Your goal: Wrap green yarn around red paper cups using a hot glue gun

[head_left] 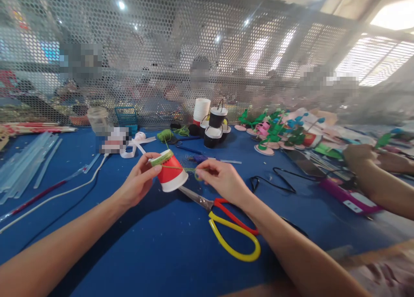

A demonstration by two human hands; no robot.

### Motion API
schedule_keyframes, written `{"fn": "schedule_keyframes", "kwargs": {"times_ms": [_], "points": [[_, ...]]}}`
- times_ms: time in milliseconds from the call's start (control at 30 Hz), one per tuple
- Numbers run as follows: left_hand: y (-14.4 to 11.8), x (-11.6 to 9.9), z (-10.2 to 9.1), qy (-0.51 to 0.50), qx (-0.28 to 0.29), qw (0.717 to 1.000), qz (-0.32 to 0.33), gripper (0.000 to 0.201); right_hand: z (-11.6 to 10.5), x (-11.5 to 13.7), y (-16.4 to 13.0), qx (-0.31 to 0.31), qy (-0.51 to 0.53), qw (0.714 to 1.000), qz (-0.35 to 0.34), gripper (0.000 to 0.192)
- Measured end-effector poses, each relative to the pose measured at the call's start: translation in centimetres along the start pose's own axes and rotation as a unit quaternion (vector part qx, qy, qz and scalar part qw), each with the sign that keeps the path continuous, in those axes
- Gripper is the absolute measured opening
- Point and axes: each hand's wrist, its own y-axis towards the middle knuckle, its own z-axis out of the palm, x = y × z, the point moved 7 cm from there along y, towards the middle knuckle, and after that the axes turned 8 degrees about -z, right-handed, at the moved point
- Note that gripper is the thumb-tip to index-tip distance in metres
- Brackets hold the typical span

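My left hand (139, 182) holds a red and white paper cup (170, 173) upside down above the blue table (145, 254), with green yarn wound around its base. My right hand (223, 178) pinches the free strand of green yarn (190, 169), which runs taut from the cup. Scissors with red and yellow handles (231, 226) lie on the table just below my right hand. A ball of green yarn (164, 135) rests farther back.
Black cups with wire handles (215, 126) and a white cup stack (201, 109) stand at the back centre. Green and pink paper flowers (274, 131) lie at the right, by another person's hands (365, 159). Clear glue sticks (26, 163) and cables (64, 191) lie left. Mesh wall behind.
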Motion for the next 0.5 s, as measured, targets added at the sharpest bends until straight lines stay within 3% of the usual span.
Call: {"fn": "schedule_keyframes", "kwargs": {"times_ms": [133,300,400,500], "points": [[0.0,-0.1,-0.1,0.002,-0.009,1.0,-0.009,0.027,-3.4,0.1,0.1,-0.094,-0.17,0.98,-0.037,0.015],[0.1,-0.3,-0.1,-0.004,-0.008,1.0,-0.009,0.029,-4.8,-1.7,0.2,-0.04,-0.327,0.943,0.041,0.014],[0.0,-0.2,0.0,-0.003,-0.007,1.0,-0.015,0.029,-5.1,-1.5,0.3,-0.053,-0.34,0.939,0.008,0.021],[-0.1,0.2,0.3,0.014,0.001,1.0,-0.026,0.028,-5.0,0.6,0.0,-0.119,-0.26,0.953,-0.101,0.029]]}}
